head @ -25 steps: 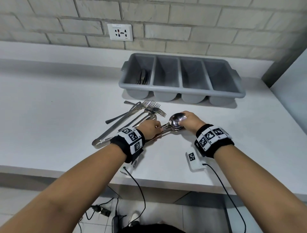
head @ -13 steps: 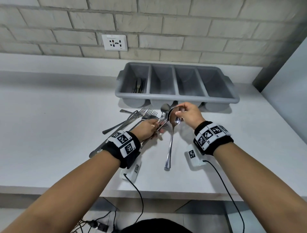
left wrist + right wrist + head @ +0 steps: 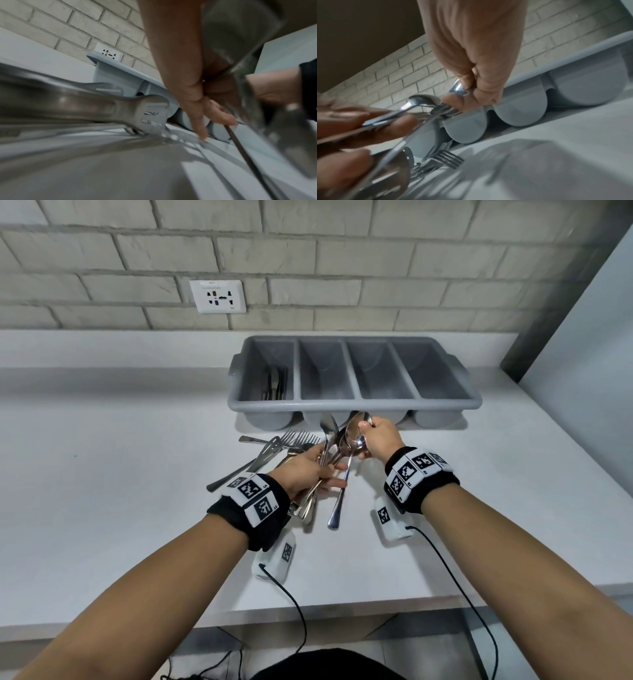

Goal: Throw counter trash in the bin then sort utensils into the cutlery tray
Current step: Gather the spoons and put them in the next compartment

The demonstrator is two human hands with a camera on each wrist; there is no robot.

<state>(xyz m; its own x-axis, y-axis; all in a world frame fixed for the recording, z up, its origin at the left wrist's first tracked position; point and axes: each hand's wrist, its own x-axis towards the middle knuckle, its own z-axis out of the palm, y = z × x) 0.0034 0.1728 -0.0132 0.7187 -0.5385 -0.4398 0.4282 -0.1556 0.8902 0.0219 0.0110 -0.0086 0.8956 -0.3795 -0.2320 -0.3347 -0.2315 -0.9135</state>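
My left hand (image 3: 315,470) grips a bundle of steel spoons (image 3: 329,429) by their handles, bowls pointing up toward the tray. My right hand (image 3: 375,436) holds the bowl ends of a few spoons (image 3: 354,433); one long handle (image 3: 340,494) hangs down from it. Both hands hover just in front of the grey four-compartment cutlery tray (image 3: 356,405). Dark-handled cutlery (image 3: 274,385) lies in its leftmost compartment. Forks (image 3: 298,437) and metal tongs (image 3: 263,457) lie on the white counter behind my left hand. In the right wrist view my fingers (image 3: 476,86) pinch the spoon bowls (image 3: 457,88).
A brick wall with a white socket (image 3: 218,296) runs behind the counter (image 3: 102,474). A grey wall panel (image 3: 582,371) closes the right side. Two small white tagged devices (image 3: 388,520) with black cables lie near the counter's front edge.
Both hands lifted the spoons off the counter and toward the tray. The spoons went from lying flat to standing up, with one handle now dangling from my right hand.
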